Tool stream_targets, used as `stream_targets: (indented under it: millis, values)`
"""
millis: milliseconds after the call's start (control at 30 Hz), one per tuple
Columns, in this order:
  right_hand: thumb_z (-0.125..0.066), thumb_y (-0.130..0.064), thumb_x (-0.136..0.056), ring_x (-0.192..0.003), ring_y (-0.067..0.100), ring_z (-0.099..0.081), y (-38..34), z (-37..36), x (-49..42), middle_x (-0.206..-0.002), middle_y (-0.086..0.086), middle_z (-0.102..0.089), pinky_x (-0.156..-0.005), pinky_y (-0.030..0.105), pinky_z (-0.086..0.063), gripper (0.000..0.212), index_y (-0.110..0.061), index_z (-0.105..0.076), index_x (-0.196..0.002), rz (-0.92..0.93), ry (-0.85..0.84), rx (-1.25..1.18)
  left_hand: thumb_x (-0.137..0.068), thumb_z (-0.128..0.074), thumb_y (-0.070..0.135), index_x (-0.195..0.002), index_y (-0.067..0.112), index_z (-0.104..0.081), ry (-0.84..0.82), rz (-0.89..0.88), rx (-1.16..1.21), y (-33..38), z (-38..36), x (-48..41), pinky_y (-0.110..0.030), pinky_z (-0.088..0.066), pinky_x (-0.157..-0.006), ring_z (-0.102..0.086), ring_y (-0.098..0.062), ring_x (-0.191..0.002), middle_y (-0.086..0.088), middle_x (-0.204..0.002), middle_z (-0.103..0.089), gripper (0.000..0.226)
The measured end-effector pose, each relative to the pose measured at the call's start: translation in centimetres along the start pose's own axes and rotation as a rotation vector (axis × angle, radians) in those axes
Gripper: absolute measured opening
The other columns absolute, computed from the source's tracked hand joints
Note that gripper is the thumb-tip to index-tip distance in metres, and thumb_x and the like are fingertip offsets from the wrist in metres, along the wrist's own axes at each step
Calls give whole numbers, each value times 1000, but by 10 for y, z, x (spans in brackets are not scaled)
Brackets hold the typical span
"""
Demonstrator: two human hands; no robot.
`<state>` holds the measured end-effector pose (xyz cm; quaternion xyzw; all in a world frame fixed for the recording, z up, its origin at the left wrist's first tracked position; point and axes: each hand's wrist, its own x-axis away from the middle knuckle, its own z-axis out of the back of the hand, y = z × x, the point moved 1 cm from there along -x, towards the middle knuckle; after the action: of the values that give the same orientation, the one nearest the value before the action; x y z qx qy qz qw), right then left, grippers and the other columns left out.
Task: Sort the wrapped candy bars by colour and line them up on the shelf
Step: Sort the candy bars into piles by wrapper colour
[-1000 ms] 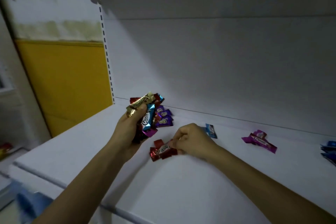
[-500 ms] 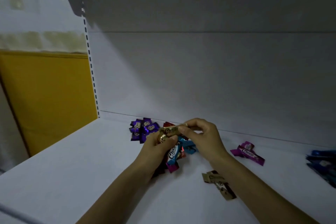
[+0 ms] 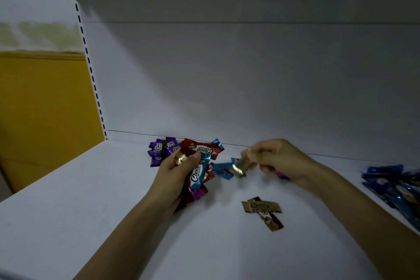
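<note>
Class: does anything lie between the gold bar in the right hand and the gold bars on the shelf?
Nothing visible does: the right hand pinches the gold bar, and only bare shelf separates it from the gold pair nearer the person.

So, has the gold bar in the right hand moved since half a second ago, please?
Yes: the gold bar has gone right, away from the purple bars, towards the gold pair on the shelf.

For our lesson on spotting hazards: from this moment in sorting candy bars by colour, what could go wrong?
The left hand grips a mixed bunch; one bar could slip onto the purple group. The gold bar pinched by the right hand might land by the light-blue bar, not the gold pair.
</note>
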<state>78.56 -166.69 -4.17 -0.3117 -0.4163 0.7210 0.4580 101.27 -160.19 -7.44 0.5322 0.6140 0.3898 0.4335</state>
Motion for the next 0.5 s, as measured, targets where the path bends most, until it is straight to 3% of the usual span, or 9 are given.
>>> stream_targets:
  millis: [100, 233, 300, 400, 500]
  values:
    - [-70, -17, -84, -78, 11, -68, 18, -1, 17, -86, -1, -74, -63, 15, -51, 6, -18, -74, -88, -61, -174, 148, -82, -63, 22, -103, 5, -63, -15, 15, 5, 0, -3, 0, -29, -55, -54, -72, -23, -74, -11, -87, -74, 27]
    - [-77, -25, -76, -76, 6, -61, 25, -8, 19, -84, -3, -65, -65, 19, -48, 15, -22, -66, -85, -24, -1, 478, -72, -66, 26, -100, 7, -64, -29, 12, 4, -1, -5, 1, -29, -56, -53, -72, -24, -73, -12, -87, -74, 34]
    - [-73, -33, -80, -75, -1, -56, 9, -14, 16, -85, -7, -62, -65, 10, -44, 15, -23, -63, -86, 100, 143, 396, -72, -66, 27, -98, 8, -64, -40, 1, -5, 0, -3, 1, -29, -57, -54, -72, -24, -74, -12, -86, -74, 33]
    - [-64, -56, -73, -87, 0, -59, -24, -33, 12, -94, -11, -63, -75, 14, -48, 34, -31, -64, -96, 286, 154, 108, -73, -66, 26, -89, 13, -69, -70, -42, -13, 1, -2, 1, -30, -58, -61, -72, -23, -76, -12, -87, -74, 22]
    - [-71, -53, -71, -94, -4, -54, -46, -54, 5, -101, -16, -56, -74, 3, -39, 33, -38, -60, -99, 405, 112, 264, -76, -64, 24, -74, 23, -74, -87, -89, -49, 3, -2, 3, -27, -58, -66, -72, -22, -83, -10, -88, -74, 11]
